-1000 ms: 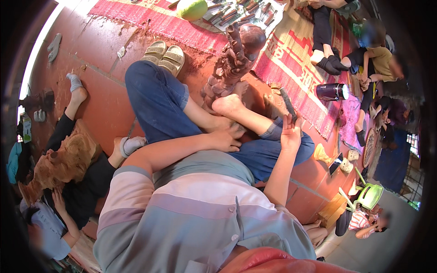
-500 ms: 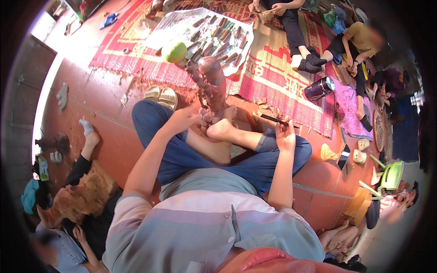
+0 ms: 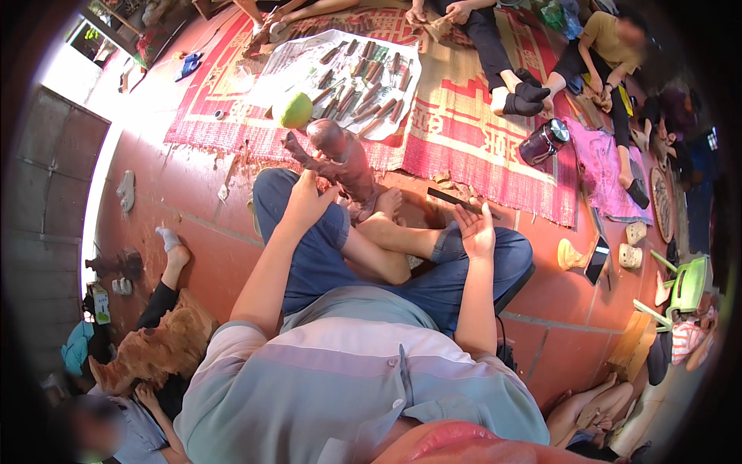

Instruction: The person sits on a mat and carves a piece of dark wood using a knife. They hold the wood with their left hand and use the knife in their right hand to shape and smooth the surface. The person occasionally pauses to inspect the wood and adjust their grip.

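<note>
A reddish-brown carved wooden figure [image 3: 348, 164], with a round head and a raised arm, leans to the left in front of my crossed legs. My left hand [image 3: 309, 203] is closed on its side below the raised arm; part of the fingers is hidden. Its lower end is next to my bare foot [image 3: 386, 207]. In my right hand [image 3: 476, 230], turned palm up above my right knee, a thin dark flat strip-like tool [image 3: 444, 196] is held between thumb and fingers, its long end pointing left. The exact kind of tool does not show.
Ahead, a red patterned mat [image 3: 471, 147] carries a white sheet [image 3: 282, 66] with several dark-handled tools, a green round fruit [image 3: 294, 110] and a dark flask [image 3: 543, 142]. A phone [image 3: 597, 259] lies right. Other people sit around; a lumpy wood piece [image 3: 166, 336] is at lower left.
My left hand has shifted from the figure's base up to its side, and the figure now tilts further left. In my right hand the dark strip has turned, and the fingers have opened somewhat.
</note>
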The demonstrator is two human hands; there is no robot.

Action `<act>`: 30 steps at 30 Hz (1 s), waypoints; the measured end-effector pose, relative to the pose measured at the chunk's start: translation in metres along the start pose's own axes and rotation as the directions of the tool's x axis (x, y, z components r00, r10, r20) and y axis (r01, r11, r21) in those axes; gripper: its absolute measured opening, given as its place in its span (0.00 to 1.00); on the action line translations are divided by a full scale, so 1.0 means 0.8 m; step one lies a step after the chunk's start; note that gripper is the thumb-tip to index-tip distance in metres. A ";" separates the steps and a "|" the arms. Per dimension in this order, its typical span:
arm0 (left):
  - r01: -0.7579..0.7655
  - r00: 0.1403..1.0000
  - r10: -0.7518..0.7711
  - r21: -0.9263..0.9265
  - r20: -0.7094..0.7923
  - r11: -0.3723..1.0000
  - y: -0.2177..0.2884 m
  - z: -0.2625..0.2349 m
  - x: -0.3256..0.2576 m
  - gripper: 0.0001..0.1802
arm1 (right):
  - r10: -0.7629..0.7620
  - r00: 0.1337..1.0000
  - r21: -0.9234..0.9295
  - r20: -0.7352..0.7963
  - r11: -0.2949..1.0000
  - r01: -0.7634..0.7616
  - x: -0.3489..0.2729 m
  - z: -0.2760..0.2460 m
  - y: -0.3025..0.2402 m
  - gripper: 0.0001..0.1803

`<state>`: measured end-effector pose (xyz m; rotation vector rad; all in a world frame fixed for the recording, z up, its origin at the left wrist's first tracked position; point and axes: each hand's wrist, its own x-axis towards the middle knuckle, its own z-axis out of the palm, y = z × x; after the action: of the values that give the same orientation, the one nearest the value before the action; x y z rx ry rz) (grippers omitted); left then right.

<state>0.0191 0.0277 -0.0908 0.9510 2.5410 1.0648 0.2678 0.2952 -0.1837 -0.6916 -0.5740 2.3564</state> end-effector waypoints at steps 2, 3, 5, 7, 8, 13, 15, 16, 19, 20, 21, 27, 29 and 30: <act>-0.172 0.978 0.204 0.422 -0.032 0.890 -0.033 0.008 -0.011 0.27 | 0.003 1.000 -0.016 0.022 1.000 -0.003 -0.001 0.003 0.002 0.20; -0.154 0.977 0.209 0.526 -0.046 0.836 -0.028 0.003 -0.020 0.28 | -0.001 0.999 -0.026 0.035 1.000 0.002 -0.002 0.004 0.000 0.20; -0.097 0.973 0.219 0.715 -0.079 0.692 -0.019 -0.012 -0.046 0.30 | -0.002 0.999 -0.047 0.053 0.999 0.005 -0.002 0.005 -0.001 0.20; -0.040 0.973 0.185 0.689 -0.138 0.723 -0.037 -0.021 -0.068 0.35 | 0.001 0.998 -0.067 0.062 0.998 0.003 0.000 0.004 0.000 0.20; -0.012 0.964 0.183 0.659 -0.191 0.752 -0.046 -0.027 -0.079 0.35 | -0.002 0.998 -0.064 0.061 0.998 0.006 -0.002 0.008 -0.001 0.20; 0.426 0.841 -0.360 0.083 -0.404 0.901 -0.077 -0.035 -0.118 0.39 | -0.014 0.999 -0.156 -0.048 0.988 0.006 -0.008 0.023 0.001 0.19; 0.339 0.902 -0.281 0.137 -0.327 0.931 -0.048 -0.039 -0.120 0.30 | -0.023 0.999 -0.306 -0.041 0.952 0.009 -0.013 0.027 -0.005 0.19; 0.255 0.957 -0.208 0.240 -0.204 0.937 -0.018 -0.047 -0.120 0.27 | -0.062 0.996 -0.418 -0.070 0.908 0.028 -0.022 0.055 -0.006 0.18; 0.021 0.966 0.011 -0.123 0.258 0.992 0.043 -0.036 -0.105 0.16 | 0.086 0.995 -0.646 0.041 0.762 -0.039 -0.038 0.113 0.000 0.18; 0.103 0.959 -0.009 -0.319 0.284 0.942 0.054 -0.012 -0.105 0.16 | 0.142 0.983 -0.673 0.117 0.740 -0.026 -0.042 0.131 0.006 0.17; 0.183 0.950 -0.021 -0.501 0.313 0.846 0.063 0.015 -0.106 0.16 | 0.200 0.962 -0.698 0.189 0.716 -0.011 -0.046 0.147 0.012 0.16; 0.313 0.856 -0.053 -0.436 0.514 0.844 0.111 0.029 -0.069 0.13 | 0.200 0.953 -0.813 0.227 0.577 0.073 -0.054 0.201 0.023 0.12; 0.402 0.846 -0.078 -0.535 0.528 0.743 0.109 0.026 -0.058 0.12 | -0.125 0.960 -0.745 0.251 0.608 0.274 -0.047 0.202 0.027 0.14; 0.570 0.776 -0.163 -0.566 0.610 0.596 0.110 0.019 -0.052 0.10 | -0.226 0.944 -0.804 0.239 0.499 0.323 -0.050 0.206 0.023 0.17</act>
<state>0.0999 0.0558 -0.0416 0.3359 1.5257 1.3036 0.1886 0.2186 -0.0533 -0.7836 -1.7967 1.7008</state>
